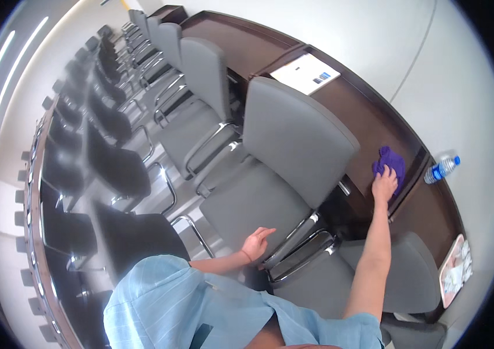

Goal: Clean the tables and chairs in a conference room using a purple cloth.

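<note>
A bunched purple cloth (pixel 392 165) lies on the dark brown wooden desk (pixel 360 118) along the wall. My right hand (pixel 385 185) is pressed on the cloth with the arm stretched out; whether its fingers grip the cloth is hard to tell. My left hand (pixel 257 244) hovers near the seat of a grey padded chair (pixel 295 131) with a chrome frame, fingers partly spread, holding nothing. To the right of the cloth, beyond a raised divider, a clear plastic bottle (pixel 440 170) with a blue cap stands near the desk's back edge.
A white printed sheet or booklet (pixel 306 74) lies on the desk behind the chair. A pink-edged tray or box (pixel 453 270) with white items is at the lower right. Another grey chair (pixel 408 270) stands beside me. Rows of dark chairs (pixel 118 174) fill the left.
</note>
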Tool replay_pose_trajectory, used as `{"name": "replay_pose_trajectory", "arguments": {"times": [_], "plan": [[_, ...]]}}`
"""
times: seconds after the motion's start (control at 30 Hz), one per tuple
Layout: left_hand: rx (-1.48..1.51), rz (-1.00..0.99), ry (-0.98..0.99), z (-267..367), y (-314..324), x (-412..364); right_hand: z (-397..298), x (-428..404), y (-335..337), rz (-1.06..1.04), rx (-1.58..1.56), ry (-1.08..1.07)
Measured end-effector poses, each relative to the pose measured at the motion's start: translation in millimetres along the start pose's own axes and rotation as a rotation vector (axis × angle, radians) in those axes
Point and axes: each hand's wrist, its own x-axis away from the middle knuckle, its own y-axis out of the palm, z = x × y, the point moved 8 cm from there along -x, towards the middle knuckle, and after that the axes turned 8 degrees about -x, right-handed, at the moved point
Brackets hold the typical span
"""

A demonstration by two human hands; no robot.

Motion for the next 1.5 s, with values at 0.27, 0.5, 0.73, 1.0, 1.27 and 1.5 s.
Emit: {"name": "replay_pose_trajectory", "arguments": {"times": [0.27,0.5,0.73,1.0,1.27,1.5], "plan": [[0.076,-0.009,-0.066,-11,-26,12,-48,51,-20,0.005,0.117,-0.035],[0.258,0.124,-0.097,-18,-77,-37,-67,100,-16,-0.156,-0.510,0.048],[0.581,0.400,0.034,-3,-234,-217,-125,186,7,-0.196,-1.335,0.643],[0.238,0.155,0.025,-32,-228,-539,-181,344,38,-0.318,-1.343,0.968],[0.181,-0.250,-0.506,-117,-124,-675,-216,448,6,-0.216,-1.180,1.242],[0.465,-0.004,-0.521,-196,-160,-765,-231,475,6,-0.117,-1.157,1.309]]}}
